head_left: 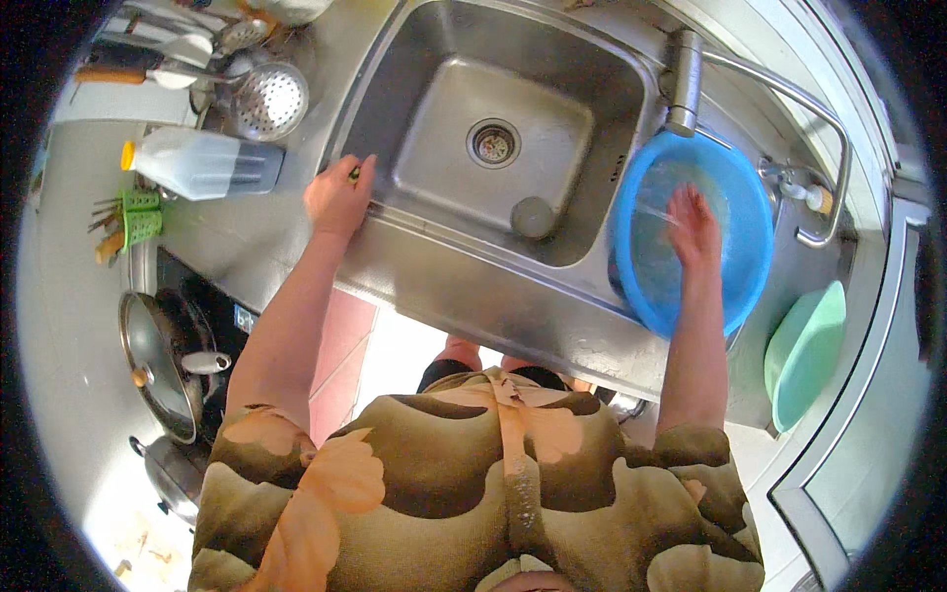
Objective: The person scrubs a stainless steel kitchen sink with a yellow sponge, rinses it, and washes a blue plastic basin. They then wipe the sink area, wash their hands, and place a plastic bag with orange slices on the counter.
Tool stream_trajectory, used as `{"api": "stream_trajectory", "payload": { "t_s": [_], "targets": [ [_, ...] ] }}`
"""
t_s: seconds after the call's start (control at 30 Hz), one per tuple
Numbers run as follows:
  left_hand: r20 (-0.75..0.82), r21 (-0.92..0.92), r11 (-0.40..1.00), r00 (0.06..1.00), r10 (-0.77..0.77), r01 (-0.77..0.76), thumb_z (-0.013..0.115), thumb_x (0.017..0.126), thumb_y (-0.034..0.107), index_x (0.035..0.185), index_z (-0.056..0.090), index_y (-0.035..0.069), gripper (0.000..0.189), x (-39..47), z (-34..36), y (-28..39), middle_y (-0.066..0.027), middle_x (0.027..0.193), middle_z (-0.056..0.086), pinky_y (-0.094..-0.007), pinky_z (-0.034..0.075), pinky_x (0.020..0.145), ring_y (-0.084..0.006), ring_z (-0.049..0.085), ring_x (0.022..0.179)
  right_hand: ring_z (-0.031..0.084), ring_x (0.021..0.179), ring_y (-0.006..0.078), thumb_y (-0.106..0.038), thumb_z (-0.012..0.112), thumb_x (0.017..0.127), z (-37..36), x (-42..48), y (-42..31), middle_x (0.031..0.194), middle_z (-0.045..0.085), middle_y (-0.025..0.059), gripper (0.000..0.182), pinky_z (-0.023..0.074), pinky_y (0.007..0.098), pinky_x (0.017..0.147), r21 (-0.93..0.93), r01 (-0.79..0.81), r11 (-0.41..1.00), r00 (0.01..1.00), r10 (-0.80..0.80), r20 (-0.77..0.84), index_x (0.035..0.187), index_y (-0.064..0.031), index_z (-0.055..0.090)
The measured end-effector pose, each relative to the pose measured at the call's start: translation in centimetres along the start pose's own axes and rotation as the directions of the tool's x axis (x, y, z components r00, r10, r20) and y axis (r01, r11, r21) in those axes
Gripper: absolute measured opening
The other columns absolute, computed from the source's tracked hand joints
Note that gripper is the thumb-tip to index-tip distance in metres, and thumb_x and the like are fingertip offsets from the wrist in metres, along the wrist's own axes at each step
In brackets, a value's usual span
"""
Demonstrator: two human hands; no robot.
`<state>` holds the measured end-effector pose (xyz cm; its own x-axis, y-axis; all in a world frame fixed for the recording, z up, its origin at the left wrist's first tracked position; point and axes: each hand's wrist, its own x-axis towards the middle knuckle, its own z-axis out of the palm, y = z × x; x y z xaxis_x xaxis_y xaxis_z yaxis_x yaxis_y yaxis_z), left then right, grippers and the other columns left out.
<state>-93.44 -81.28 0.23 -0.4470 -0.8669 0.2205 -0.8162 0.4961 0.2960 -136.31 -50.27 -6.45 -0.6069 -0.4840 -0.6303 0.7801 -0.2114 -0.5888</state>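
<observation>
At the left rim of the steel sink (436, 170), my left hand (336, 200) is closed in a fist. A small greenish object (354, 175) shows between its thumb and fingers; most of it is hidden. Over on the right, my right hand (693, 226) is inside a blue plastic basin (758, 244), palm up and fingers slightly curled, with nothing visible in it. Clear water appears to be in the basin, with a pale streak beside the fingers. The steel faucet (686, 81) reaches over the basin's far rim. A round disc (533, 217) lies on the sink floor near the drain (493, 143).
Left of the sink lie a yellow-capped plastic bottle (207, 163) and a perforated skimmer (270, 101). A green utensil holder (140, 218) stands beyond, near a glass-lidded pan (159, 362). To the right, a pale green basin (805, 359) leans by the window frame (843, 451).
</observation>
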Motion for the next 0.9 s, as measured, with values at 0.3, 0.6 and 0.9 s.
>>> {"api": "stream_trajectory", "payload": {
  "t_s": [0.3, 0.6, 0.9],
  "targets": [
    [-0.021, -0.042, 0.999, 0.999, 0.030, -0.031, 0.059, 0.083, 0.040, 0.070, 0.061, 0.012, 0.031, 0.0, 1.0, -0.1, -0.0106, 0.065, 0.062, -0.0425, 0.046, 0.054, -0.0332, 0.060, 0.062, 0.060, 0.102, 0.0246, -0.036, 0.053, 0.090, 12.3, -5.0, -3.5, 0.120, 0.058, 0.0100, 0.041, 0.0495, 0.0374, 0.081, -0.609, 0.277, 0.743, 0.953, -0.131, 0.273, 0.120, -0.0074, 0.055],
    [0.000, -0.046, 0.998, 1.000, 0.031, -0.031, 0.060, 0.083, 0.041, 0.070, 0.061, 0.013, 0.031, 0.1, 1.1, -0.4, -0.0116, 0.066, 0.063, -0.0419, 0.046, 0.055, -0.0331, 0.060, 0.062, 0.062, 0.087, 0.0193, -0.028, 0.054, 0.090, -10.5, 1.4, -6.2, 0.104, 0.063, 0.0075, 0.031, 0.0504, 0.0318, 0.067, -0.912, 0.138, 0.385, 0.621, -0.751, -0.223, 0.111, -0.0051, 0.059],
    [0.029, 0.028, 0.999, 0.999, -0.038, 0.037, 0.056, 0.084, 0.045, 0.070, 0.062, 0.013, 0.035, -0.5, 0.2, -0.5, -0.0108, 0.065, 0.062, -0.0432, 0.046, 0.054, -0.0337, 0.060, 0.061, 0.057, 0.101, 0.0240, -0.022, 0.056, 0.089, 2.7, -3.3, 0.4, 0.113, 0.061, 0.0116, 0.034, 0.0493, 0.0367, 0.082, -0.018, -0.042, 0.999, 0.972, 0.045, 0.233, 0.117, -0.0028, 0.054]
  ]
}}
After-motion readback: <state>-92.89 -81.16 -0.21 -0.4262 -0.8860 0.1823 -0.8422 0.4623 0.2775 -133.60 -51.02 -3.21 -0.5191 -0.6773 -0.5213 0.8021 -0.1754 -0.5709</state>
